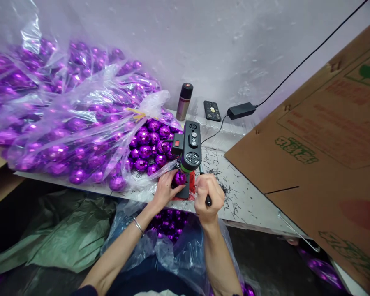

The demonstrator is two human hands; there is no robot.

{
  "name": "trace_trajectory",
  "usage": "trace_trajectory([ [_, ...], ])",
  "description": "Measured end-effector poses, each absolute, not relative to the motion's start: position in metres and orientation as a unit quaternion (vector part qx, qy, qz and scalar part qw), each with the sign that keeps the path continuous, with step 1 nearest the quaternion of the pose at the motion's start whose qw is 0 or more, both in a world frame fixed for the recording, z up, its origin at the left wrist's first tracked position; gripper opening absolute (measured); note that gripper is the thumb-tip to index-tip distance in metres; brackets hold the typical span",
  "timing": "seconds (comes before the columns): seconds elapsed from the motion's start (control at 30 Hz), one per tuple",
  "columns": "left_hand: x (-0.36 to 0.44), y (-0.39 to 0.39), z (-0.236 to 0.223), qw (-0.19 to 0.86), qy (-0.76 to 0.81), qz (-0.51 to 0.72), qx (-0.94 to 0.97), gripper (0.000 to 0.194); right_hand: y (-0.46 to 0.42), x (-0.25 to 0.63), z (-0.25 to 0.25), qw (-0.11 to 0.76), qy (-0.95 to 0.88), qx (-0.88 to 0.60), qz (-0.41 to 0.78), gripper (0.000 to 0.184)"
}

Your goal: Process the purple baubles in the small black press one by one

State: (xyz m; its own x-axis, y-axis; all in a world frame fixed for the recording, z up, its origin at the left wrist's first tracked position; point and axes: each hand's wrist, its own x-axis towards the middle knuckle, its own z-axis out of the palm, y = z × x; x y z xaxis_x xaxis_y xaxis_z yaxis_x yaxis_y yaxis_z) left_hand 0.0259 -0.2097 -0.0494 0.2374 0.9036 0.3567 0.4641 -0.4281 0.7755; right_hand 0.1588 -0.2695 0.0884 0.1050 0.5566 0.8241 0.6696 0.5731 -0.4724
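**Ball under the press head, lever in hand**

Your left hand (164, 190) pinches a single purple faceted ball (180, 178) and seats it on the base of the small black machine (189, 152), right beneath its head. Your right hand (208, 196) is closed around the black lever handle (207, 198) at the machine's 4 o'clock. By the look of it, you are at the pressing step on this one ball, with the lever about to be worked.

The next move calls for holding the ball steady and square under the head, fingertips clear of the tool.

The open plastic bag of purple balls (80, 123) lies at 10 o'clock from the machine; another bag with balls (169, 226) sits in your lap at 6 o'clock. Dark offcuts (231, 193) litter the table (259, 205) at 3 o'clock.
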Motion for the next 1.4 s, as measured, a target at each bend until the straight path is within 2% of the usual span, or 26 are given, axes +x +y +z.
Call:
trace_trajectory([
  [0.17,0.027,-0.209,-0.060,0.302,0.465,0.412,0.723,0.066,-0.270,0.160,0.086,0.582,-0.670,-0.457,-0.054,0.026],
  [0.87,0.028,-0.210,-0.064,0.309,0.460,0.429,0.713,0.060,-0.264,0.153,0.010,0.630,-0.626,-0.441,-0.127,0.031],
  [0.97,0.028,-0.210,-0.065,0.313,0.468,0.427,0.708,0.061,-0.263,0.156,0.005,0.610,-0.653,-0.429,-0.133,0.029],
  [1.07,0.028,-0.209,-0.066,0.318,0.467,0.424,0.708,0.062,-0.263,0.159,0.009,0.587,-0.683,-0.412,-0.140,0.029],
  [1.4,0.027,-0.208,-0.065,0.312,0.460,0.426,0.714,0.063,-0.268,0.146,0.058,0.653,-0.595,-0.466,-0.056,0.034],
])
